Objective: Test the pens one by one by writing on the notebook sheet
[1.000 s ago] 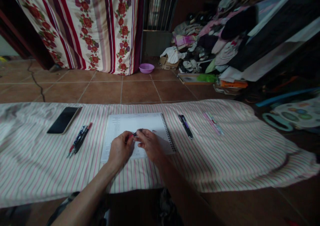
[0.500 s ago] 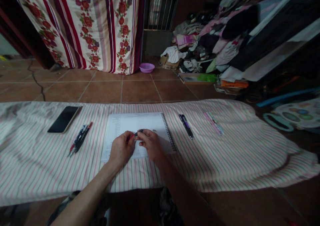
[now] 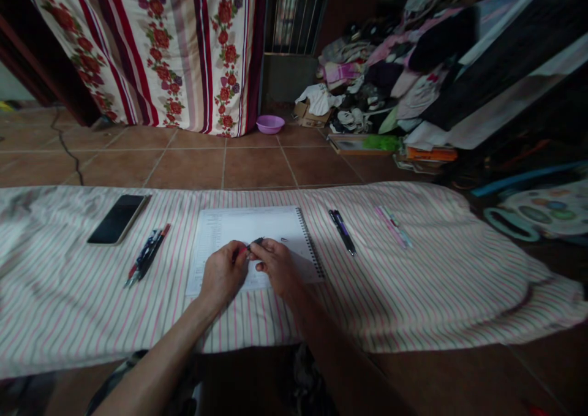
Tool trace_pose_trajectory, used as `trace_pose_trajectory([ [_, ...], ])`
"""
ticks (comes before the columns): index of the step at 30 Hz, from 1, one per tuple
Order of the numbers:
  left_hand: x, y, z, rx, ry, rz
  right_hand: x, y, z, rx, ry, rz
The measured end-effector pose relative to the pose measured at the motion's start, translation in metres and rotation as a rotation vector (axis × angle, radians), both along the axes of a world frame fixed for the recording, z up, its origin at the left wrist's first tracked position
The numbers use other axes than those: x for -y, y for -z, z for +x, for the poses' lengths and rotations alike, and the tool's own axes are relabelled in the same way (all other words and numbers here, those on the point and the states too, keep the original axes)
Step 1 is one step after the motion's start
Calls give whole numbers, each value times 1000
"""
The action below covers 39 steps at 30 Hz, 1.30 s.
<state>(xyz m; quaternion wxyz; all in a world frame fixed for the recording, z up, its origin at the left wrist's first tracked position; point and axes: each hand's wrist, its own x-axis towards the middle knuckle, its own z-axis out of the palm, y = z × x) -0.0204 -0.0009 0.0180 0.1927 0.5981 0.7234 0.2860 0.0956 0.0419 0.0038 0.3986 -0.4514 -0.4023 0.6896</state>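
Both of my hands meet over a white spiral notebook [image 3: 257, 229] that lies open on a striped cloth [image 3: 436, 281]. My left hand [image 3: 223, 276] and my right hand [image 3: 275, 268] are each pinched on a small dark pen [image 3: 254, 243] with a red part toward the left hand. The pen is held just above the page. Part of it is hidden by my fingers.
On the cloth lie a black phone [image 3: 117, 219], a bunch of pens [image 3: 147, 256] to the left, a dark pen [image 3: 342, 231] and a pink pen [image 3: 392, 226] to the right. Behind are tiled floor, a flowered curtain [image 3: 174, 48], a purple bowl [image 3: 269, 124] and a heap of clothes [image 3: 390, 67].
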Motion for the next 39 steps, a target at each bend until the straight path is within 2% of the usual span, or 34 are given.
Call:
trace_pose_trajectory([
  [6, 0, -2, 0, -10, -8, -23, 1, -5, 1, 2, 12, -24],
  [12, 0, -2, 0, -42, -7, -22, 2, -1, 1, 12, -31, -24],
  [18, 1, -5, 2, -43, 3, -33, 1, -1, 2, 12, 4, 17],
  [25, 0, -4, 1, -38, -3, -29, 2, -6, 0, -20, 31, -30],
  [31, 0, -3, 1, -57, 4, -24, 1, 0, 0, -1, -26, -9],
  [39, 0, -3, 2, -54, -4, -34, 1, -4, 1, 12, 16, -20],
])
